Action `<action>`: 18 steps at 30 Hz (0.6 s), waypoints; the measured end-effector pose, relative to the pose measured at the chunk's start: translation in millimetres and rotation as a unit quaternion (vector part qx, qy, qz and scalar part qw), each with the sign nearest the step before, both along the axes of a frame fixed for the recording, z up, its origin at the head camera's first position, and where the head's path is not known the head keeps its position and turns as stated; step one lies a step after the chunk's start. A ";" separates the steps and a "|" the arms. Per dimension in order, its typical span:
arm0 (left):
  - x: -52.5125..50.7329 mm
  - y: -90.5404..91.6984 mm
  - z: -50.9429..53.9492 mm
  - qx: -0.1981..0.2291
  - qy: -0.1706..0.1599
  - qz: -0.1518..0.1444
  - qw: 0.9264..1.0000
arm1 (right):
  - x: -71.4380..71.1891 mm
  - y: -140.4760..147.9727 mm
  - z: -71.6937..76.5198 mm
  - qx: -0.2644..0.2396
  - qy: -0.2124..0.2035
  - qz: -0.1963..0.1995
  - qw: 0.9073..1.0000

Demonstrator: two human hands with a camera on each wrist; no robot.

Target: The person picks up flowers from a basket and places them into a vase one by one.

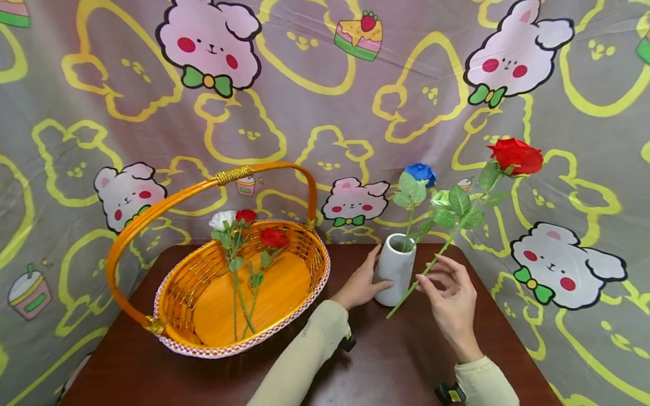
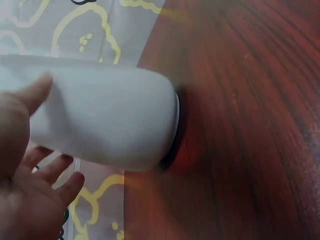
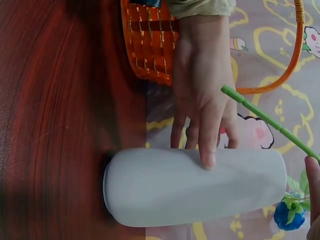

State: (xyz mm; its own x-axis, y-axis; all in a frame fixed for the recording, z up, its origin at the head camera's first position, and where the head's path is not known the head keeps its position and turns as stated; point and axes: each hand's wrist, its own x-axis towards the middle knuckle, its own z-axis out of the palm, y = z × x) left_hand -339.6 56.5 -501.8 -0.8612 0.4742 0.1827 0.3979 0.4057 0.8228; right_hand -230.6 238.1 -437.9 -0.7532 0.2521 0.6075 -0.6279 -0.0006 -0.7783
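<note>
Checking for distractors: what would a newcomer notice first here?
The big red rose, high at right in the head view, held by the right hand. Then the orange basket with roses inside, at left. Between them, the left hand holds a white vase with a blue rose in it.

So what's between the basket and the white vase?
The left hand, gripping the vase, with brown tabletop behind it: head view. Right wrist view also puts that hand between them.
</note>
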 end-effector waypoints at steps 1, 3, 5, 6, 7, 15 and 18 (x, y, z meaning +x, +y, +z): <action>-0.4 0.9 -0.9 0.001 0.004 0.002 1.000 | 0.1 -0.1 0.0 -0.004 -0.002 -0.002 1.000; -0.3 1.0 -1.0 -0.005 0.009 0.010 1.000 | 0.2 0.1 -0.5 -0.010 -0.005 -0.004 1.000; 0.4 0.7 -0.3 -0.016 0.009 0.018 1.000 | 0.8 1.8 -1.3 -0.012 -0.005 -0.006 1.000; 0.8 0.2 0.2 -0.023 0.011 0.022 0.999 | 1.1 3.0 -1.7 -0.011 -0.002 -0.006 1.000; 1.5 -0.3 0.6 -0.028 0.015 0.027 0.999 | 1.2 4.4 -2.1 -0.010 0.001 -0.005 1.000; 9.3 -0.2 6.4 -0.049 0.067 0.073 0.994 | 0.2 16.1 -1.4 -0.027 0.016 -0.005 0.999; 10.4 -1.2 7.7 -0.028 0.052 0.064 0.996 | -1.2 17.7 0.1 -0.044 0.022 0.000 0.999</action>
State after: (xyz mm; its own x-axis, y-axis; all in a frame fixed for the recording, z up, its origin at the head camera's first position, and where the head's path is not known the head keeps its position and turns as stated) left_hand -329.3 55.2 -494.1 -0.8930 0.3741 0.2502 0.4218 0.5018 0.7552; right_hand -231.8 255.8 -437.8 -0.7261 0.3068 0.6154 -0.6616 -0.0680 -0.7467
